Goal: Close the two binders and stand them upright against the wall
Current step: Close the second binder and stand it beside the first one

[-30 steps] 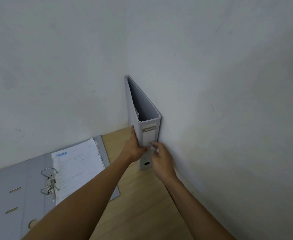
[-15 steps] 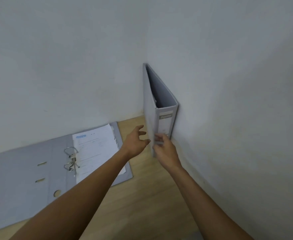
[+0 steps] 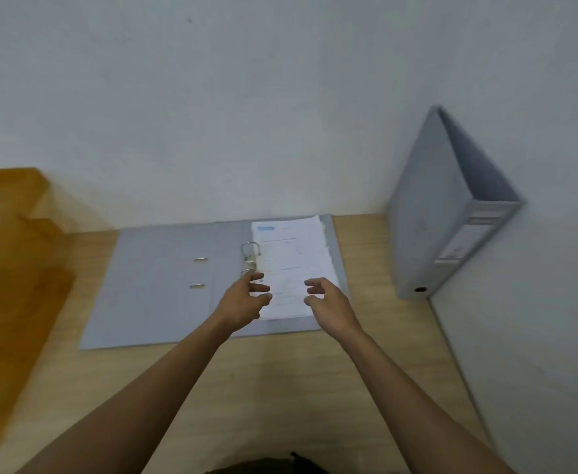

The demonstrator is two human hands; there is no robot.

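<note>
A closed grey binder (image 3: 441, 213) stands upright in the corner, against the right wall, spine toward me. A second grey binder (image 3: 157, 289) lies open flat on the wooden table (image 3: 280, 388), with a stack of white papers (image 3: 294, 261) on its right half and metal rings (image 3: 250, 258) at the middle. My left hand (image 3: 246, 299) hovers over the lower edge of the papers near the rings, fingers spread and empty. My right hand (image 3: 328, 302) hovers over the papers' lower right corner, fingers apart, holding nothing.
White walls (image 3: 246, 114) meet in the corner at the right. A darker orange-brown wooden piece (image 3: 10, 268) lies at the left edge of the table. A dark object (image 3: 273, 465) shows at the bottom edge.
Both hands have let go of the upright binder and moved left to the open binder. The view has swung left, so the standing binder now sits at the right.
</note>
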